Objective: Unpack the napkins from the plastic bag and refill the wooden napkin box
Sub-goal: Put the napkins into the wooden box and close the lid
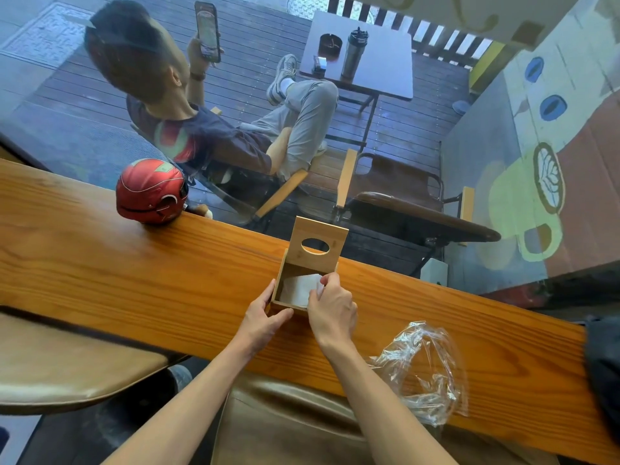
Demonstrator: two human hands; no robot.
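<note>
Left hand (261, 317): gripping the near-left corner of the open light wooden napkin box (288, 267).
Right hand (330, 310): fingers pinched on white folded napkins (297, 290) inside the box.
Crumpled clear plastic bag (426, 370): empty-looking, on the long orange-brown wooden counter (134, 280), right of the box.

The right hand (330, 308) hides the near-right corner of the white napkin stack (297, 290) — a dark fabric object (604, 374) is cut off at the right.
</note>
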